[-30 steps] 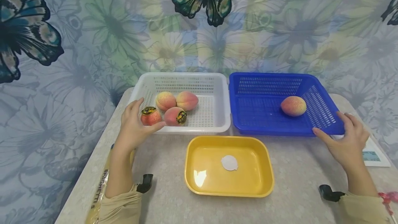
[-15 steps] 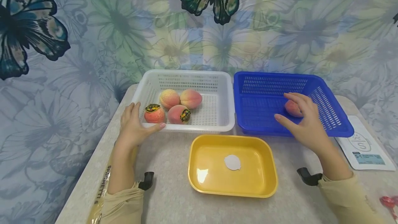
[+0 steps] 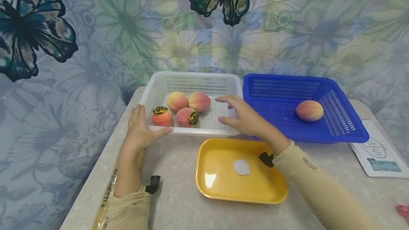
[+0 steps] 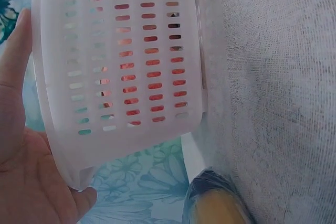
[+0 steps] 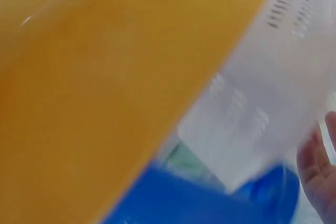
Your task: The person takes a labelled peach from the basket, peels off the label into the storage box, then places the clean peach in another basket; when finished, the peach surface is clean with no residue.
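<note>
In the head view my left hand (image 3: 138, 130) rests at the front left corner of the white basket (image 3: 191, 131), thumb along the front rim and fingers up the left side. Inside lie several peaches: one with a black sticker (image 3: 161, 116) nearest that hand, a second stickered peach (image 3: 187, 118), and two plain ones behind, a yellowish peach (image 3: 177, 101) and a pinker peach (image 3: 199, 101). My right hand (image 3: 246, 114) hovers over this basket's right end, thumb and fingers spread, holding nothing. The left wrist view shows the basket's slotted wall (image 4: 126, 66) beside my palm.
A blue basket (image 3: 268, 113) with one peach (image 3: 310, 110) stands to the right. In front is a yellow tray (image 3: 220, 184) with a white patch (image 3: 241, 167). A spaghetti pack (image 3: 107, 194) lies left, a white packet (image 3: 380, 155) right. The right wrist view is blurred.
My right hand has moved left from the blue basket's front right corner, past its peach, to over the white basket. My left hand has stayed at its corner. The view has shifted slightly.
</note>
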